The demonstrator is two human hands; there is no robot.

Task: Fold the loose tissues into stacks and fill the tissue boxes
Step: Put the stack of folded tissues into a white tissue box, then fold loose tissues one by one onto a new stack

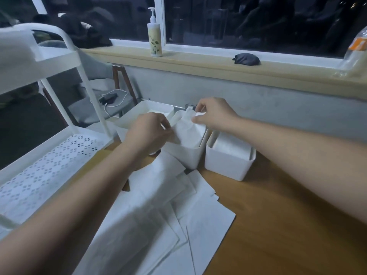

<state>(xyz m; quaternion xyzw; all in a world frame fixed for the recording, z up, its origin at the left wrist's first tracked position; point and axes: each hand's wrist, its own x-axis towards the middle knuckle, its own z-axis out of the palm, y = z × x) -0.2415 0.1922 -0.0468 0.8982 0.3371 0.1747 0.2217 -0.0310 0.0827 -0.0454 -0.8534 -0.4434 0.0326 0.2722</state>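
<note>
Two bare hands held a folded tissue [188, 130] over the middle of three white boxes [187, 155], its lower end inside the box. The left hand [148, 132] pinched the tissue's left edge; the right hand [213, 114] pinched its upper corner. Just beside it on the right, another box [228, 164] held a tissue stack. Loose tissues [168, 207] lay spread on the wooden surface [278, 215] nearer the person. A pump bottle [154, 34] stood on the windowsill.
</note>
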